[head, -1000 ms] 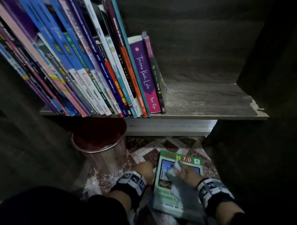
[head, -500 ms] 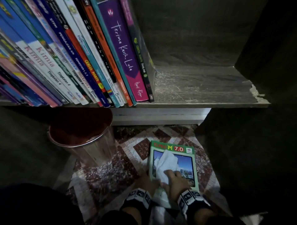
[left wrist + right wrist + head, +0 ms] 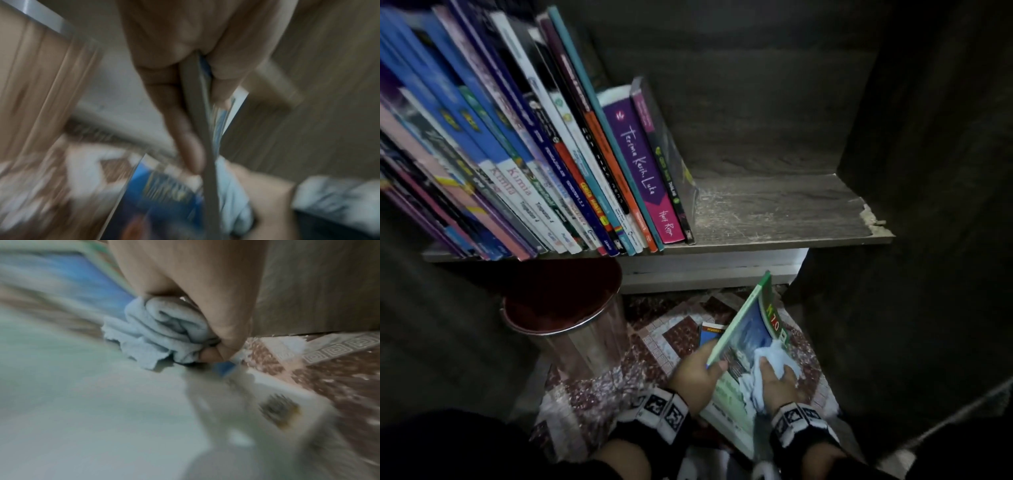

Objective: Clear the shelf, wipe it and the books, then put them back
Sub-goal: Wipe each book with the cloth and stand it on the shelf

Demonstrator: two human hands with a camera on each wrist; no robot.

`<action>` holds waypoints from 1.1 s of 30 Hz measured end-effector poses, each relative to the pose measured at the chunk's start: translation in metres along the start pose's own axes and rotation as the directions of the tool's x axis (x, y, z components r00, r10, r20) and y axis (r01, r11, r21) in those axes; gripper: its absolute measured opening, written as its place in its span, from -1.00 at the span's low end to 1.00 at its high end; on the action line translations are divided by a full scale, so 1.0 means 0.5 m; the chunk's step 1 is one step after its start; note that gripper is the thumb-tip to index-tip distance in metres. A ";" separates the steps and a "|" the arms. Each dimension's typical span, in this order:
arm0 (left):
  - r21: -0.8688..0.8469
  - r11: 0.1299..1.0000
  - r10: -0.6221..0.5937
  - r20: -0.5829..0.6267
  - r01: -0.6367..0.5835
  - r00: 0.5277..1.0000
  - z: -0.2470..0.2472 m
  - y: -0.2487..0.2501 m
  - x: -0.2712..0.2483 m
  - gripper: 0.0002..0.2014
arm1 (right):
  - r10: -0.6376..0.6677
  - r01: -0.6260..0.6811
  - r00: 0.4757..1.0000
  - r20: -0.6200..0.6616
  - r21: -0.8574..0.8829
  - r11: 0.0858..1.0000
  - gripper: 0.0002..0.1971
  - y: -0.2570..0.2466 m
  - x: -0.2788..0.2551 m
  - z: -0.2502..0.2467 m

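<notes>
The task is partly done: a row of upright paperback books (image 3: 544,164) fills the left of the grey wooden shelf (image 3: 784,212), whose right half is bare. At lower centre, the left hand (image 3: 697,373) grips a tilted green-bordered book (image 3: 746,329) while the right hand (image 3: 779,383) presses a crumpled pale-blue cloth (image 3: 774,359) on its cover.

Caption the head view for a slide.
Left hand tilts a green-edged book up off the floor while right hand presses a pale cloth against its cover.

Black wristbands (image 3: 659,416) with white square-patterned marker tags, dark sleeves (image 3: 482,452)
</notes>
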State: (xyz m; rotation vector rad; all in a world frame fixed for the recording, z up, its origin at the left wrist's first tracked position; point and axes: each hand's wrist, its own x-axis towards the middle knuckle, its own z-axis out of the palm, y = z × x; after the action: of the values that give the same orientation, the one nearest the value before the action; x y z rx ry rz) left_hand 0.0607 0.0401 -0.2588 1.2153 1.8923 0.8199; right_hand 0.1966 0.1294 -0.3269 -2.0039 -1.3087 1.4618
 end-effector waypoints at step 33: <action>-0.333 0.786 0.370 -0.423 -0.521 0.827 -0.186 0.188 -0.262 -0.75 | -0.756 0.793 0.608 -0.243 0.136 0.594 -0.46 -0.220 -0.277 -0.086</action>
State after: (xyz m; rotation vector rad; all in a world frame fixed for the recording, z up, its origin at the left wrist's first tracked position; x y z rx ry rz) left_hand 0.0639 -0.0604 -0.1019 1.3116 1.5351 1.7165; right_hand 0.1752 0.0832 -0.1524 -1.0869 -1.5614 0.9240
